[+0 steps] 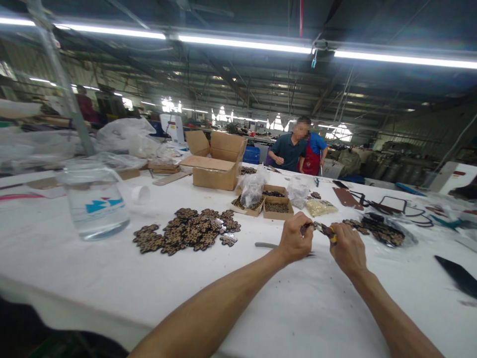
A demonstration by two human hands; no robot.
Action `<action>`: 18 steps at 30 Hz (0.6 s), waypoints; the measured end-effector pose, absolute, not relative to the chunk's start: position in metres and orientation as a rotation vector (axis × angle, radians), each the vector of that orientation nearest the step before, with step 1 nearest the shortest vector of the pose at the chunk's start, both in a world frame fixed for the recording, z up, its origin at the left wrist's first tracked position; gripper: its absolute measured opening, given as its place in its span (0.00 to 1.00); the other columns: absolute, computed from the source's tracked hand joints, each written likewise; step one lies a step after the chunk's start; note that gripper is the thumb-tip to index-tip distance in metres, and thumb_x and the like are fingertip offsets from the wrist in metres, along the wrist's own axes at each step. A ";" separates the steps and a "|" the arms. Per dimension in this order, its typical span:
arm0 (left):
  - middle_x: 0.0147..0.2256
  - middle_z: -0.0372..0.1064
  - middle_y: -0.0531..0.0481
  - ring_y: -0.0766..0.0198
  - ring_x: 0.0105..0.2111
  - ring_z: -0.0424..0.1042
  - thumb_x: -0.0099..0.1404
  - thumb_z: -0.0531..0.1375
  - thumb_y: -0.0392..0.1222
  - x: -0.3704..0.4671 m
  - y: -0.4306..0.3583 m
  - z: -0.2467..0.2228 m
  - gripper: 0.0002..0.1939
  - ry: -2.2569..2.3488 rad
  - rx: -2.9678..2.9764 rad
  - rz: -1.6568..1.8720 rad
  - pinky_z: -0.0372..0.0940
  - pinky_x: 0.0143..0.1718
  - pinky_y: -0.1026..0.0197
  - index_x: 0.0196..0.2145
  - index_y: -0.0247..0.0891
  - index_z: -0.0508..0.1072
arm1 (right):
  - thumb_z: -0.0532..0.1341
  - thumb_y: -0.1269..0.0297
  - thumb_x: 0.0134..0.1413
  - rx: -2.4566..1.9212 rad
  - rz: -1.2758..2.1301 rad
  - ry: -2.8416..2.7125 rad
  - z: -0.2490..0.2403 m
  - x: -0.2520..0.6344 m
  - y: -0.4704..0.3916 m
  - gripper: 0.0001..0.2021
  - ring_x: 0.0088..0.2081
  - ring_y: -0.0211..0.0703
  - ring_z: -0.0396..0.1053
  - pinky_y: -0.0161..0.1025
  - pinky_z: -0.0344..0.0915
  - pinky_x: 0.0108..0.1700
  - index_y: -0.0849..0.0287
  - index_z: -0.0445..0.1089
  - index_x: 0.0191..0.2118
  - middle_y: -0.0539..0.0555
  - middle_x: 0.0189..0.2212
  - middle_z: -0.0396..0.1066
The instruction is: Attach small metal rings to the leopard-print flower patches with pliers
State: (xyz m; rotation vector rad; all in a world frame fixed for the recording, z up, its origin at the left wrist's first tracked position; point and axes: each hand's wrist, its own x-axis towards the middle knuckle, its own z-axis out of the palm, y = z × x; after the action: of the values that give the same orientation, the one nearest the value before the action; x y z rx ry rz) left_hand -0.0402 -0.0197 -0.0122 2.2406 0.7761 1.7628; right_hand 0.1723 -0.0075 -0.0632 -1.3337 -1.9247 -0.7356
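Observation:
My right hand is closed around the yellow handles of a pair of pliers, whose jaws point left. Its jaws meet a small dark piece pinched in the fingers of my left hand. The piece is mostly hidden by the fingers, so its kind does not show. Below my left hand a tool with a grey handle lies on the table, partly covered by the wrist. Left of it spreads a pile of brown-and-black patterned flower-shaped pieces. A smaller group of such pieces lies beyond my right hand.
Small boxes of metal bits stand ahead on the white table, before an open cardboard box. A large water jug stands left. A bag of gold-coloured bits and a dark flat piece lie right. Two people are beyond.

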 end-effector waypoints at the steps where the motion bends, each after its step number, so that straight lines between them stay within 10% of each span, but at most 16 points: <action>1: 0.29 0.66 0.49 0.63 0.31 0.65 0.62 0.58 0.32 -0.040 -0.020 -0.012 0.03 0.776 2.242 1.765 0.60 0.33 0.60 0.31 0.38 0.69 | 0.57 0.75 0.56 -1.333 -0.730 -1.923 -0.064 0.172 -0.008 0.12 0.44 0.53 0.65 0.45 0.58 0.43 0.59 0.65 0.45 0.58 0.38 0.69; 18: 0.34 0.69 0.45 0.59 0.37 0.67 0.65 0.56 0.33 -0.043 -0.019 -0.014 0.04 0.727 2.441 1.792 0.63 0.40 0.55 0.37 0.38 0.70 | 0.55 0.62 0.65 -1.223 -0.204 -1.640 -0.085 0.176 0.005 0.15 0.46 0.55 0.69 0.52 0.68 0.48 0.57 0.64 0.55 0.62 0.46 0.70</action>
State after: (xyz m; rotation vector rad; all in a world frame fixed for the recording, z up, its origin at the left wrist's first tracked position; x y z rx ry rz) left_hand -0.0429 -0.0186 -0.0142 2.4407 0.7275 1.7916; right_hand 0.1763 0.0047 -0.0852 -1.2230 -1.6399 -0.2045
